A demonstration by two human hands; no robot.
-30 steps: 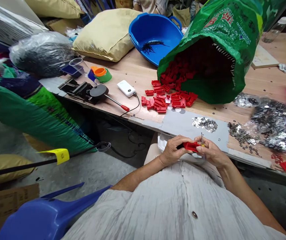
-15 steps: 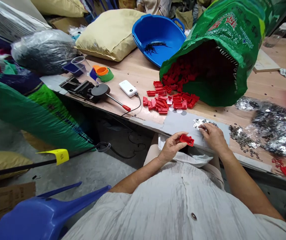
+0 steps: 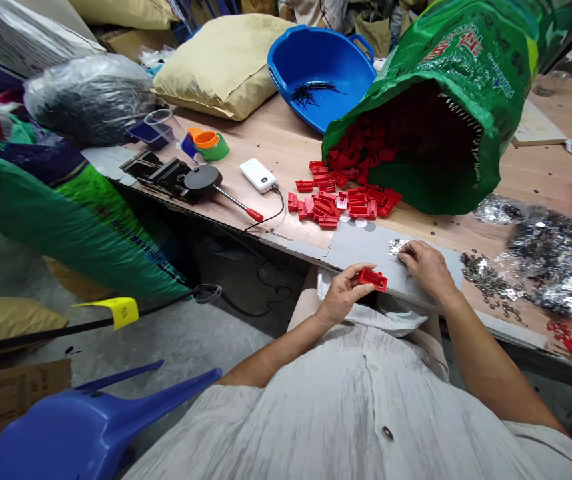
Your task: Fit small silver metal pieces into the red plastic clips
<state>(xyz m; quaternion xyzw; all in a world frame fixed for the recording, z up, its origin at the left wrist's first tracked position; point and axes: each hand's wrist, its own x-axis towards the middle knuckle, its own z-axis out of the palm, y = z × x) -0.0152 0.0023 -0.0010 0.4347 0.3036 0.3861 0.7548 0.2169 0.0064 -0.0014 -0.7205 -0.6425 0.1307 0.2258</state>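
Just off the table's front edge, my left hand [image 3: 342,293] pinches a small red plastic housing [image 3: 373,279], its hollow side facing up. My right hand [image 3: 429,268] is over the grey board [image 3: 361,248], thumb and fingertips pressed together at a little heap of shiny flat metal pieces [image 3: 397,247]. Whatever lies between those fingertips is too small to make out. Beyond the board is a pile of similar red housings [image 3: 336,203], spilling from a green woven sack [image 3: 441,153]. More small metal parts [image 3: 489,277] are scattered right of my right hand.
A hand press with a red-tipped lever [image 3: 201,181] and a white power bank [image 3: 259,175] with a cable stand to the left. Behind are a blue basin [image 3: 323,73] and a cream sack [image 3: 221,63]. Bagged metal parts [image 3: 556,260] lie right; a blue chair [image 3: 66,427] is lower left.
My right hand has shifted slightly over the metal heap, and its fingers hide more of the pieces. My left hand keeps the red housing nearly still. The view has turned slightly.
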